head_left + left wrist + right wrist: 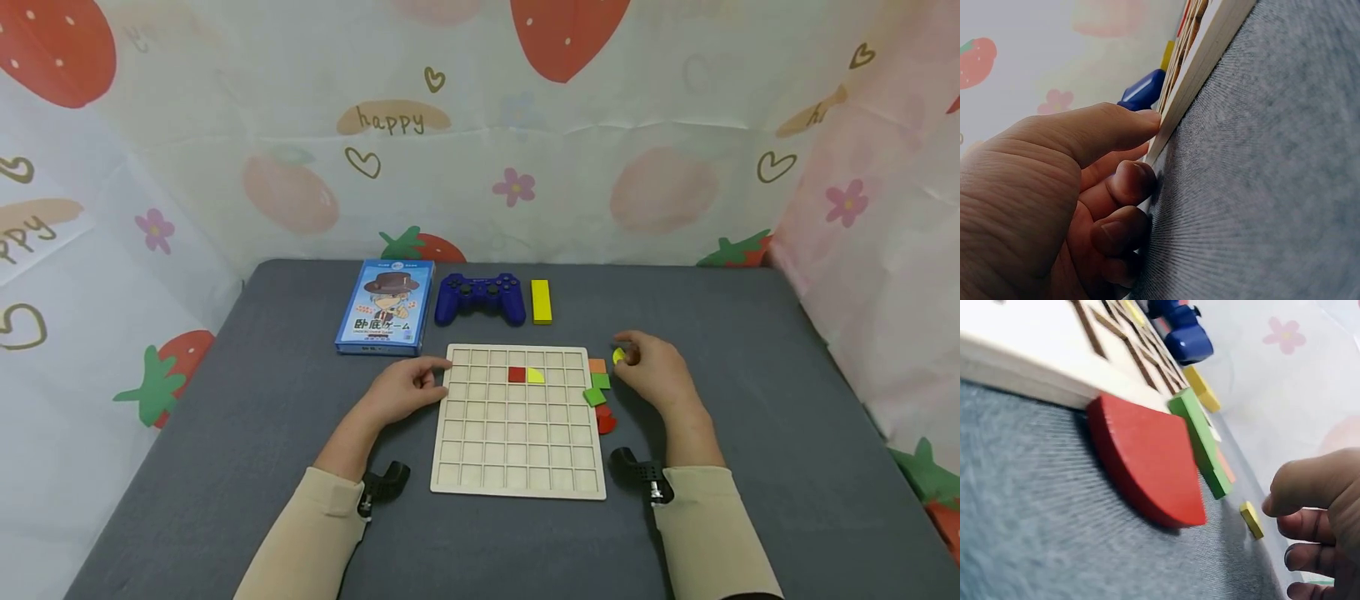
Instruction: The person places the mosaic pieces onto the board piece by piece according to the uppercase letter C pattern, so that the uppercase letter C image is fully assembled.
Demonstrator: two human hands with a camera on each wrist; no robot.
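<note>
Leftmost, left hand (401,390) rests against wooden grid board (517,483) at board's left edge, fingers loosely curled, thumb tip touching frame, gripping nothing. On board, red square (516,374) and yellow quarter-round (535,375) sit side by side in second row. Right of board, loose pieces lie beside its edge: orange, green, red. Right hand (654,372) lies right of board, nearer to small yellow piece (618,357); piece sits just off fingertips on board side, right fingers curled, apart from piece in wrist view. Piece's long axis, facing: cannot tell.
</note>
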